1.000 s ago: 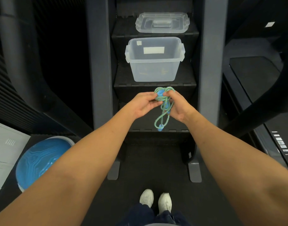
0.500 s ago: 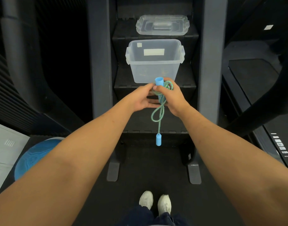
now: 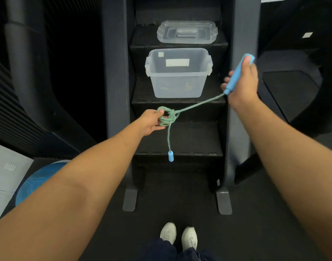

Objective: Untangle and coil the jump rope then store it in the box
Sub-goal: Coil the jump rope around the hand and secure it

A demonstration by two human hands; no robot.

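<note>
A green jump rope (image 3: 169,117) with blue handles is bunched in a tangled knot in front of the black steps. My left hand (image 3: 153,121) grips that knot. My right hand (image 3: 242,85) is out to the right, closed around one blue handle (image 3: 236,74), and a taut length of rope runs from it down-left to the knot. The other blue handle (image 3: 170,156) dangles on a short strand below the knot. The clear plastic box (image 3: 178,72) stands open on a step just beyond the hands.
The box's clear lid (image 3: 186,32) lies on the step above. Dark upright posts flank the steps on both sides. A blue balance dome (image 3: 39,181) sits on the floor at lower left. My white shoes (image 3: 178,236) stand on the dark mat.
My right hand has pulled one handle up and to the right, drawing a straight length of rope out of the knot. My left hand stays on the bundle. The other handle hangs lower.
</note>
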